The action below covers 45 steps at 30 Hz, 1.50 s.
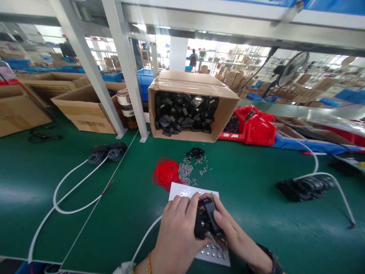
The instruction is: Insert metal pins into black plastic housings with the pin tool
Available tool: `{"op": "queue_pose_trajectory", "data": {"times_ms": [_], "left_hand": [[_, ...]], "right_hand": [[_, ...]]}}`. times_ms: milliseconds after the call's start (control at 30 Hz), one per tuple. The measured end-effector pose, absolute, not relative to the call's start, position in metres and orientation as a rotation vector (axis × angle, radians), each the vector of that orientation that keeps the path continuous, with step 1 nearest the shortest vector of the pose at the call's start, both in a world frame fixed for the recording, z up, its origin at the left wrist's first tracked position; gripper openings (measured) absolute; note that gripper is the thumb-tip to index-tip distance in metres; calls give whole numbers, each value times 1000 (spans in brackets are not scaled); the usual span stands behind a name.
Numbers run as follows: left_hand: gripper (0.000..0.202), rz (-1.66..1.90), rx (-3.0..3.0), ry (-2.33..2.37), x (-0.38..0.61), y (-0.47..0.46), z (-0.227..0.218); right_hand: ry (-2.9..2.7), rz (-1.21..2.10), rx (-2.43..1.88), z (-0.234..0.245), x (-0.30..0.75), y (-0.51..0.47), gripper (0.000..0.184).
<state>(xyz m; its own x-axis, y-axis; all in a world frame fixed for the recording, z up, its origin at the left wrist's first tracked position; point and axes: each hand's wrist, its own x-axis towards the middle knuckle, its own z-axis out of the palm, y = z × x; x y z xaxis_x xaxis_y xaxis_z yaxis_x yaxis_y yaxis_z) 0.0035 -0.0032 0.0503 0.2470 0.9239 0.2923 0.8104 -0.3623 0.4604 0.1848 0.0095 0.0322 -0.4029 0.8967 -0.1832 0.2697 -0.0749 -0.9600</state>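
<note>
Between my two hands is a black plastic housing [202,220] with small parts showing inside its gap. My left hand [178,224] wraps around its left side, fingers over the top and thumb below. On the other side my right hand [228,224] grips a long black piece [212,215] of it, thumb pressed on the face. Under the hands lies a white sheet [209,257] dotted with small shiny round pieces. A white cable [146,236] runs out from beneath my left hand. The underside of the housing is hidden.
Beyond the sheet lie red rings [165,173], scattered metal pins [186,170] and small black parts [195,153]. A carton [194,82] of black housings lies on its side behind them. Cabled black units sit left [107,150] and right [305,186]. Metal posts [122,57] rise at the back.
</note>
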Motion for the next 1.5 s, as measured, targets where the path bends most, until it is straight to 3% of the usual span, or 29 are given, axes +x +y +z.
{"op": "queue_pose_trajectory", "data": {"times_ms": [133, 400, 600, 700, 800, 967, 1167, 1367, 1433, 1500], "left_hand": [[90, 884, 2279, 1630, 3, -3, 44], [68, 1000, 2040, 1495, -4, -3, 41], [64, 1200, 1506, 1449, -21, -2, 13], [75, 1185, 1350, 1152, -36, 1, 11], [66, 1134, 1232, 940, -47, 10, 17], [38, 1180, 1196, 1108, -45, 21, 16], [40, 1206, 1199, 1161, -36, 23, 8], [43, 1024, 1421, 1255, -57, -11, 36], [65, 825, 1403, 1257, -83, -24, 50], [59, 716, 1312, 1327, -112, -29, 64]], "right_hand": [[-1773, 1407, -1146, 46, 170, 9, 55], [-1847, 1210, -1229, 36, 149, 10, 52], [-1233, 1653, -1161, 24, 129, 7, 64], [-1054, 1705, -1186, 22, 119, 3, 61], [-1075, 1630, -1217, 21, 115, 2, 61], [-1243, 1548, -1310, 19, 116, 4, 64], [-1228, 1528, -1246, 19, 113, 6, 61], [-1240, 1959, -1089, 31, 145, 4, 64], [-1543, 1753, -1042, 36, 164, 6, 52], [-1976, 1274, -1023, 35, 177, 12, 36]]}}
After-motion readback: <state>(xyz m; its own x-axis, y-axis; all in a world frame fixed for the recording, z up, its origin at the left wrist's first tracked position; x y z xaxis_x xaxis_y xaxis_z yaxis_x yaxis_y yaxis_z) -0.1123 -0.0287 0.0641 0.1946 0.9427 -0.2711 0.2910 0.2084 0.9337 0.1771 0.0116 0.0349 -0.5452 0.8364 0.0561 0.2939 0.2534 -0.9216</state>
